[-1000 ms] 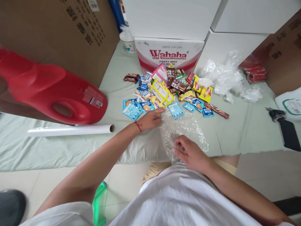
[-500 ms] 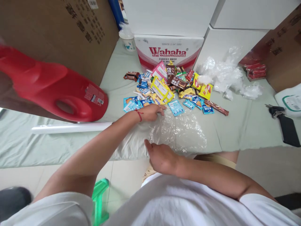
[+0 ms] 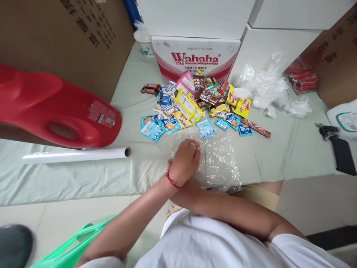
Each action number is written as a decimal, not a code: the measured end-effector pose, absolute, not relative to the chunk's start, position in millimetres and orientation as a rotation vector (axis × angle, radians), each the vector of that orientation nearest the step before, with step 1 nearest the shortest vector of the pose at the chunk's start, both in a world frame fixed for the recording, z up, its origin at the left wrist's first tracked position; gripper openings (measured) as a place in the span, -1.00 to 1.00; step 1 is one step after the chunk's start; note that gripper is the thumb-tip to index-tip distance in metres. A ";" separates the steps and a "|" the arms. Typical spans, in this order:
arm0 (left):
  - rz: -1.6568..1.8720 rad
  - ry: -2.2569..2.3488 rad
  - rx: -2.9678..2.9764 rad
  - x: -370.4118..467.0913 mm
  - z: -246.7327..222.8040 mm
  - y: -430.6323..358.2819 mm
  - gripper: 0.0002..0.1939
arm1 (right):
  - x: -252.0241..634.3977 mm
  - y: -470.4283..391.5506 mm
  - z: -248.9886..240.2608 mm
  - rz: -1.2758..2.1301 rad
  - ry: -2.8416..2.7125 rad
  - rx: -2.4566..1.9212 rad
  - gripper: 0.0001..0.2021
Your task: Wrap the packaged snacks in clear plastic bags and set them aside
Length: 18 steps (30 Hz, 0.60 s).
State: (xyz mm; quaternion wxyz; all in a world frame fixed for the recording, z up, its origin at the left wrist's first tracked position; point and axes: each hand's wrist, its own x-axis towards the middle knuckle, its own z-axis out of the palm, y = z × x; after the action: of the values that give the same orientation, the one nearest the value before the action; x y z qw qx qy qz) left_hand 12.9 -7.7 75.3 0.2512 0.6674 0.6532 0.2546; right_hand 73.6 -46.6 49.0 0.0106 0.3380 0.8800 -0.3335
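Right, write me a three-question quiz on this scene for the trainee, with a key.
1. True or false: the left hand, over the clear plastic, has a red bracelet at its wrist.
2. Which stands directly behind the snacks? (a) keys (b) Wahaha box (c) white bottle
3. Where does the white roll lie relative to the red jug?

Key: 1. True. 2. b. 3. In front of the jug, nearer the person.

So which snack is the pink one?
The packet in front of the Wahaha box, just left of the upper COCOA packet in the picture. It's the only pink one I can see; others are mostly blue, yellow, brown or red.
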 end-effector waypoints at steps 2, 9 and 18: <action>0.686 1.802 1.811 -3.0 55.6 11.7 -0.69 | 76.5 -54.5 45.9 -0.994 2.708 0.970 -0.72; 0.855 1.671 1.752 -41.4 13.0 40.2 -0.62 | 82.0 -86.5 45.4 -0.965 2.822 0.254 -0.53; 0.588 1.478 2.245 -56.8 5.3 43.8 -0.56 | 123.6 -37.7 61.2 -0.909 3.255 0.858 -0.67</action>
State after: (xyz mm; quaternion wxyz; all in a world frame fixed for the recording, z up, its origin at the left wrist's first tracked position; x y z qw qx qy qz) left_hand -56.8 43.8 5.3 0.1939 0.8006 0.5268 0.2095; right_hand 123.6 -37.7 61.2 -0.1718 0.2425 0.9196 -0.2569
